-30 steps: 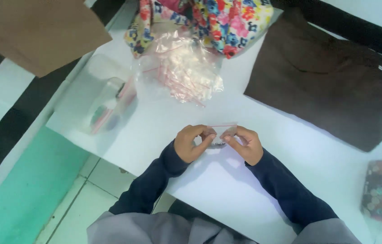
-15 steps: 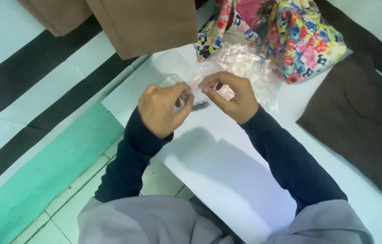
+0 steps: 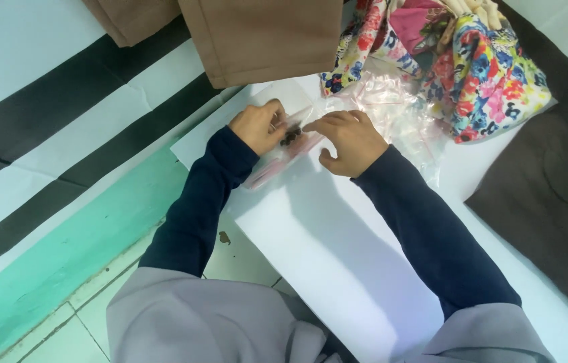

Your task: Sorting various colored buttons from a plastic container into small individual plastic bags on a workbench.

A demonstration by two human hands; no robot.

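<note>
Plastic bag [image 3: 282, 156] pinched by both hands' fingers [image 3: 277, 124] on white table [image 3: 337, 255] above tiled floor [image 3: 75, 323].

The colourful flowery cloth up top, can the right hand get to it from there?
Probably yes. The right hand rests on the white table, and only crinkly clear plastic bags lie between it and the colourful flowery cloth, nothing solid.

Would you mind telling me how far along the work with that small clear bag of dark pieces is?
Done, apparently: a few small dark pieces already sit inside the small clear bag on the white table. In hand: the left hand pinches the bag's top while the right hand presses beside it. Left: whether the bag is sealed cannot be told; crumpled clear bags lie by the floral cloth.
</note>
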